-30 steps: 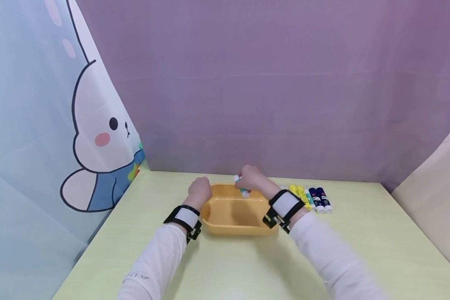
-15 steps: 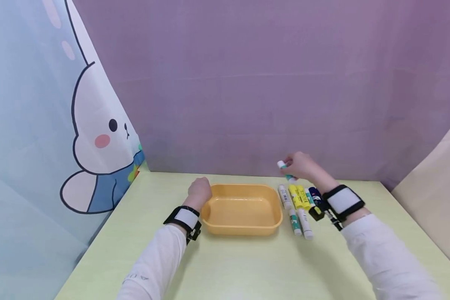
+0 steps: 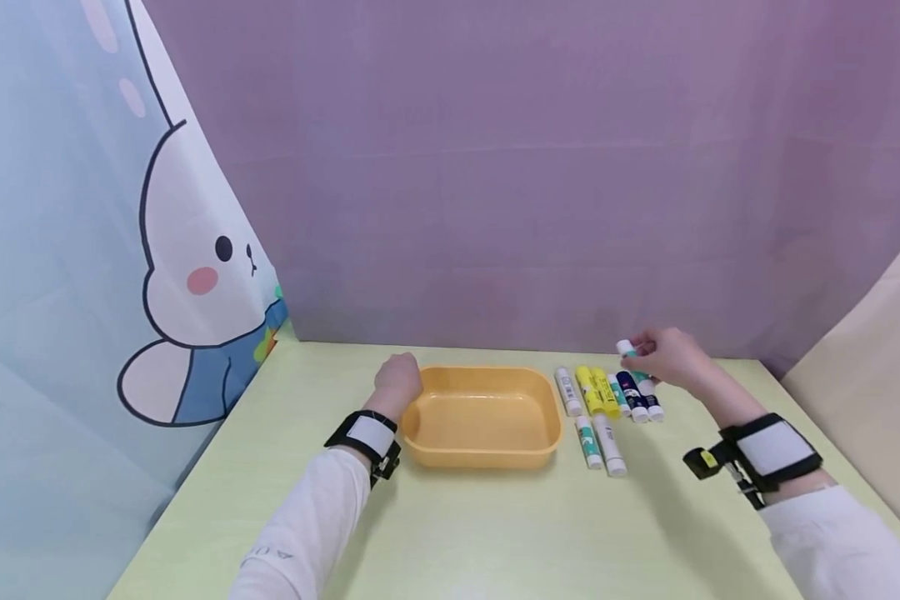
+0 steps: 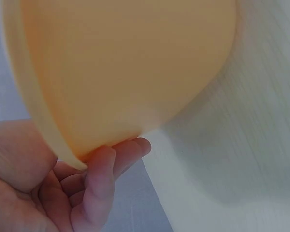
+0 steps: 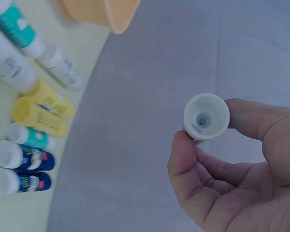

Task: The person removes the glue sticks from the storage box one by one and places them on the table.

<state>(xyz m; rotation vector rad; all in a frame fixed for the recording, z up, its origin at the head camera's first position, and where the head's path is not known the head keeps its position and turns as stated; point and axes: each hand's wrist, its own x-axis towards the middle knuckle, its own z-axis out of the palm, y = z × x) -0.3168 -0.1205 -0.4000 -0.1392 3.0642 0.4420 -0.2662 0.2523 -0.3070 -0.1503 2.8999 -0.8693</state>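
My left hand (image 3: 399,383) grips the rim of a yellow-orange plastic basin (image 3: 482,459) at its back left corner; the left wrist view has the fingers under the rim against the outer wall (image 4: 121,87). My right hand (image 3: 673,358) pinches a white and teal glue stick (image 3: 626,348) between thumb and fingers, held above the right end of a row of glue sticks. Its round hollow end (image 5: 207,117) faces the right wrist camera. Below lie two navy glue sticks (image 3: 632,397), partly overlapped by the held one, beside a teal one (image 3: 618,395) and two yellow ones (image 3: 588,390).
A grey-white glue stick (image 3: 567,392) ends the row nearest the basin. In front of the row lie another teal glue stick (image 3: 588,442) and a larger white one (image 3: 610,447). A purple cloth (image 3: 532,183) hangs behind the pale green table (image 3: 480,542).
My right hand has carried the teal glue stick from over the basin rightward to above the navy glue sticks. The left hand has stayed at the basin's rim.
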